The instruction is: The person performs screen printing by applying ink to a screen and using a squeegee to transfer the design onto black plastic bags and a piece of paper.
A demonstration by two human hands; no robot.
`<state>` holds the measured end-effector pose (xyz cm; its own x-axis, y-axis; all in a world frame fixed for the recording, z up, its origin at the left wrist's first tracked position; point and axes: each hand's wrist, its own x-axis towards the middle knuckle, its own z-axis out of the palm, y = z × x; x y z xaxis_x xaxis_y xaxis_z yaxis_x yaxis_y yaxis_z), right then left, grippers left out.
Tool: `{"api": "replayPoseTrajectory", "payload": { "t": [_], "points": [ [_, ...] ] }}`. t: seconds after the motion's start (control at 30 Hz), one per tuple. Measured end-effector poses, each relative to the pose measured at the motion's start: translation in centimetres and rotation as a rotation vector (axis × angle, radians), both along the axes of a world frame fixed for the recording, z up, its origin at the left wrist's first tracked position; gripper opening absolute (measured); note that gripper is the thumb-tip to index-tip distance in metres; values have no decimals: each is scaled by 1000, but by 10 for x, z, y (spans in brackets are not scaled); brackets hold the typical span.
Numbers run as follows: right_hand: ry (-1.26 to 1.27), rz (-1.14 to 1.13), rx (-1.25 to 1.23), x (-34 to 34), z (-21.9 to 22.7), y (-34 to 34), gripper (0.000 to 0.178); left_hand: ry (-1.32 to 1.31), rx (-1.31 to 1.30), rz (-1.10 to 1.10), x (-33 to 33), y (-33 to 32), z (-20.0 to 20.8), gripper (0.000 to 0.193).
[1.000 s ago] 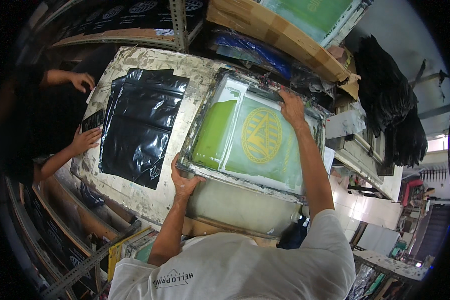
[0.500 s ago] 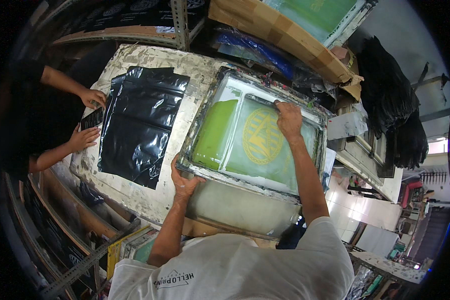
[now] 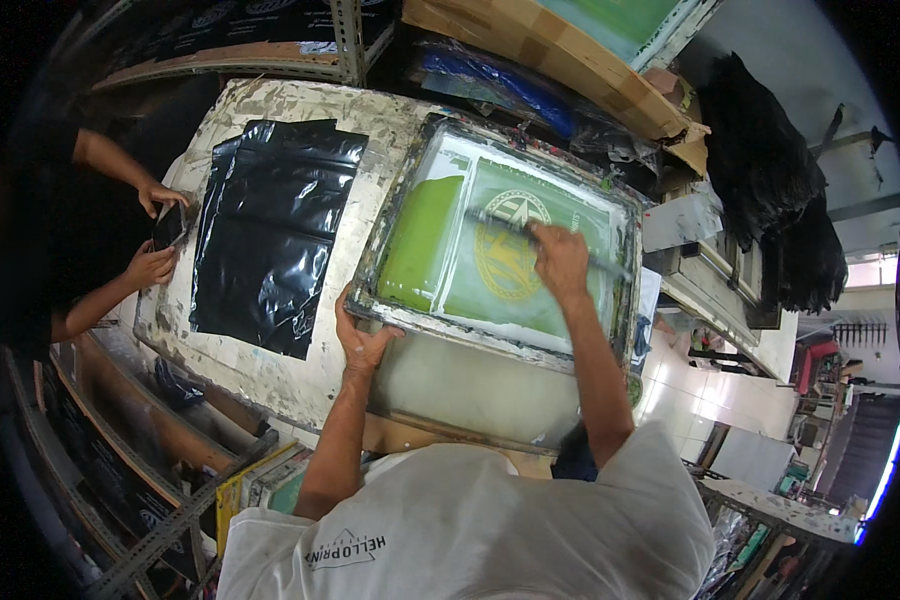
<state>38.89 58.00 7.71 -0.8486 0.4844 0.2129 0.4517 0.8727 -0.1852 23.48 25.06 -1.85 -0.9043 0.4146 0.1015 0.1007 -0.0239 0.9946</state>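
A screen-printing frame (image 3: 380, 245) with a paint-crusted rim lies on the table. Its green mesh (image 3: 420, 240) bears a round yellow emblem (image 3: 502, 275). Around the frame's near left corner, the fingers and thumb of my left hand (image 3: 363, 346) are closed. My right hand (image 3: 562, 262) grips a long dark squeegee (image 3: 492, 219) that lies slantwise over the mesh and crosses the emblem's upper part. The fingertips on the squeegee are partly hidden. Left of the frame, shiny black plastic sheets (image 3: 270, 240) lie overlapped on the table.
Across the stained table (image 3: 195, 290), at its left side, another person's hands (image 3: 150, 265) hold a phone (image 3: 170, 226). A long cardboard box (image 3: 550, 50) stands behind the frame. Dark bundles (image 3: 765, 180) hang at the right. A metal rack (image 3: 348, 45) rises at the back left.
My right hand has drawn the squeegee from the mesh's far edge toward me, over the emblem. My left hand keeps its hold. The other person's phone has been raised and tilted.
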Motion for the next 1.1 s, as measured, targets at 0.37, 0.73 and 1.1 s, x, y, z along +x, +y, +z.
{"api": "replayPoseTrajectory", "payload": {
  "t": [0.37,0.73,1.1],
  "points": [
    [153,31,-377,61,74,-97,62,22,-13,-52,-3,-3,1,114],
    [-192,11,-233,53,17,-106,85,386,-276,6,-8,-10,5,106],
    [91,-1,-68,-20,-30,42,83,420,-309,-9,-12,-9,12,105]
  ]
}}
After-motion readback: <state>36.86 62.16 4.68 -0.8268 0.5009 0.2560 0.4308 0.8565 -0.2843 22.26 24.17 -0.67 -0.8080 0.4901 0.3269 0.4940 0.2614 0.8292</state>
